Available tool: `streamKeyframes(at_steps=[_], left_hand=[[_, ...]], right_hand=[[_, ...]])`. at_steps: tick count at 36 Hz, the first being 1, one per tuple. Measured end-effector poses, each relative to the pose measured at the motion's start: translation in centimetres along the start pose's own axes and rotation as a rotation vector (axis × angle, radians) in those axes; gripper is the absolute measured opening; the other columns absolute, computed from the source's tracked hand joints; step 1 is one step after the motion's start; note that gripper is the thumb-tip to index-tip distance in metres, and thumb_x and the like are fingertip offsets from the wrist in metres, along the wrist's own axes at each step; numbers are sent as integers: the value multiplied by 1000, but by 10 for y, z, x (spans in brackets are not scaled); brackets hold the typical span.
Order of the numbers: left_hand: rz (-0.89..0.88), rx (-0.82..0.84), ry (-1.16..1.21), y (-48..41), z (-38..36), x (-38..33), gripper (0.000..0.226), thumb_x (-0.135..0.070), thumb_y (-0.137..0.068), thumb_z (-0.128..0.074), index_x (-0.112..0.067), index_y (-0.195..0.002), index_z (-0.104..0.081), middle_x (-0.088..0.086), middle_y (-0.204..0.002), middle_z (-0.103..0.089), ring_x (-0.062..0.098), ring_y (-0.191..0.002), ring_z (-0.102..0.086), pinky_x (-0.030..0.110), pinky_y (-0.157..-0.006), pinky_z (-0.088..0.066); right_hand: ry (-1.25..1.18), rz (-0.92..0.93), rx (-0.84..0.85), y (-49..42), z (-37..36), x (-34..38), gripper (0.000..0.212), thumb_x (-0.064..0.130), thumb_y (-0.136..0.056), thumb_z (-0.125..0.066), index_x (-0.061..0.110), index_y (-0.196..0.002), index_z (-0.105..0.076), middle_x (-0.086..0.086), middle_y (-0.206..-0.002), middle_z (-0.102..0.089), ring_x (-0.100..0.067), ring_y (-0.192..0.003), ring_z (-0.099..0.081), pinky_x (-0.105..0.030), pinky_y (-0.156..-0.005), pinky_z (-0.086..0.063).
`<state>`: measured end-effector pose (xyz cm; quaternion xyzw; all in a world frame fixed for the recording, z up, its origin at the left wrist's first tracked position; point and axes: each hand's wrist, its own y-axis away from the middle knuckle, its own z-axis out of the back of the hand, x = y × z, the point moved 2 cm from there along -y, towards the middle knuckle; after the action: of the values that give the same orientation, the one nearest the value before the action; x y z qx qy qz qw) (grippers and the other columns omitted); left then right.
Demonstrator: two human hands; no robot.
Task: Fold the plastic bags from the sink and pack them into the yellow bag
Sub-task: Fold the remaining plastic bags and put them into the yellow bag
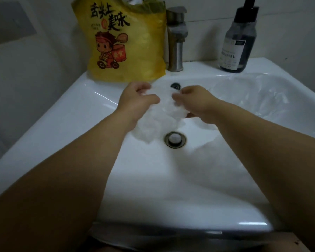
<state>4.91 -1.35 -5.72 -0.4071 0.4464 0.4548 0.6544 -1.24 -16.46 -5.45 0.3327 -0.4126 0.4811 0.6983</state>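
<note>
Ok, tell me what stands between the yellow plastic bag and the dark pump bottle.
The brushed-metal faucet, on the white sink ledge, in the head view.

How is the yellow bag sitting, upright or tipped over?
Upright. The yellow bag stands on the sink rim beside the faucet, its mouth at the top and its print right way up.

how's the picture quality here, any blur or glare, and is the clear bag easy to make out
Head view: dim, flat indoor light. The left hand and right hand are motion-blurred at the fingers. The clear plastic bag they hold smears into the white sink. Small glare streaks sit on the sink rim. Wide-angle distortion bows the sink edges. The yellow bag print is readable.
</note>
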Motion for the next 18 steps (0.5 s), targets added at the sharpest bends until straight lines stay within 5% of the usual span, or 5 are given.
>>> streamKeyframes(at_steps=[2, 4, 8, 15, 18], left_hand=[[66, 24, 44, -5, 4, 5, 80, -30, -69, -84, -25, -137, -43, -7, -127, -47, 10, -111, -50, 22, -88, -45], [135, 117, 46, -7, 3, 8, 103, -51, -55, -87, -27, -142, -38, -6, -135, -52, 15, -120, -53, 35, -98, -48], [92, 191, -20, -6, -4, 7, 17, -32, -84, -72, -19, -92, -65, -2, -86, -67, 18, -83, -63, 26, -70, -48], [85, 57, 7, -9, 3, 7, 19, -32, -93, -61, -18, -80, -61, 0, -80, -59, 19, -77, -57, 28, -70, -45], [124, 71, 49, -8, 2, 8, 18, -34, -95, -57, -18, -85, -59, -4, -75, -55, 15, -71, -52, 26, -64, -40]], right_hand=[[-218, -5, 45, 0, -2, 9, 12, 23, -95, -54, 13, -91, -60, -3, -79, -64, -18, -68, -54, -31, -66, -48], [-350, -5, 85, 2, -5, 16, 17, 20, -96, -53, 11, -83, -59, -2, -63, -58, -18, -60, -48, -30, -62, -43], [-458, -40, 10, 3, -6, 19, 22, 23, -99, -49, 9, -86, -59, -7, -75, -58, -20, -67, -56, -28, -58, -49], [-35, -30, -398, -3, 14, 5, 20, 35, -94, -53, 17, -102, -50, 2, -89, -47, -15, -79, -49, -28, -69, -42], [-53, 59, -311, 3, 12, 9, 29, 42, -92, -57, 13, -95, -57, 1, -84, -53, -15, -79, -51, -26, -68, -42]])
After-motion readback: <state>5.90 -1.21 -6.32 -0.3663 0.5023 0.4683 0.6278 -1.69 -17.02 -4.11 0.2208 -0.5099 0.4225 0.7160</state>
